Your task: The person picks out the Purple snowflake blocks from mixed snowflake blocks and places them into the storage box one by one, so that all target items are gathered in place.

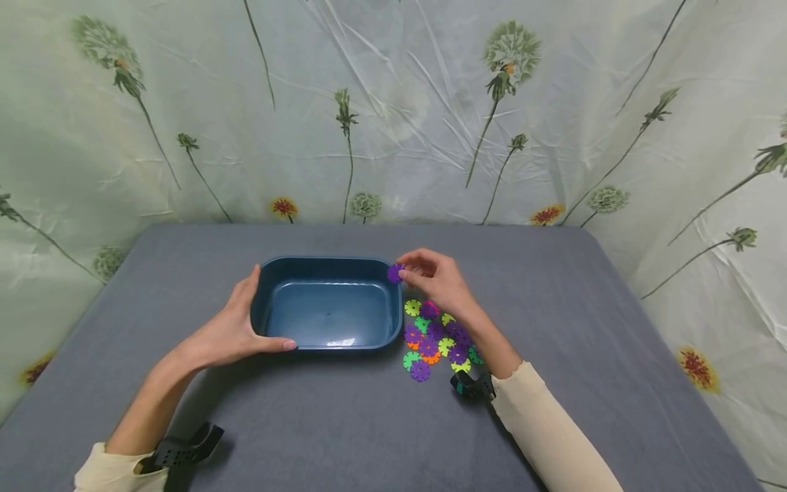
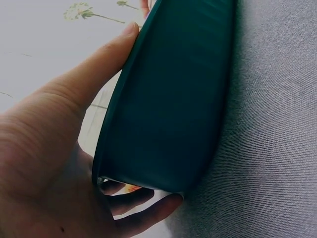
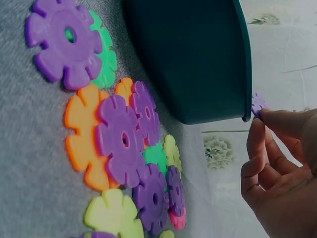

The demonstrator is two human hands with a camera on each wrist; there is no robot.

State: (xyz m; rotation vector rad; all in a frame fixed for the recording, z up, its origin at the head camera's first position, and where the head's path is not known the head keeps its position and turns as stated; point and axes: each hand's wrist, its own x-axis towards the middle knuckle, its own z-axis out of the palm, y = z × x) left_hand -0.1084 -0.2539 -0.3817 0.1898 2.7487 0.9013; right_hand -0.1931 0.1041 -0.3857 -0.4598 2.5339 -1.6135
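A blue plastic basin point(image 1: 332, 345) sits on the table, and its inside shows no pieces. My left hand point(image 1: 230, 328) grips its left end, with the thumb along the near rim and the fingers round the far side. In the left wrist view that hand point(image 2: 54, 148) spans the basin's wall point(image 2: 168, 99). My right hand point(image 1: 439, 280) pinches a purple flower-shaped disc point(image 1: 395, 273) at the basin's far right corner. The right wrist view shows this disc point(image 3: 258, 104) between thumb and fingertips, just above rim height. Right of the basin lies a loose pile of similar discs point(image 1: 421, 371).
The pile mixes purple, orange point(image 3: 81, 134), green, yellow-green point(image 3: 111, 210) and pink pieces, some overlapping, close to the basin's right wall. A grey cloth covers the table point(image 1: 332, 424). Behind it hangs a curtain point(image 1: 418, 137) printed with dandelions.
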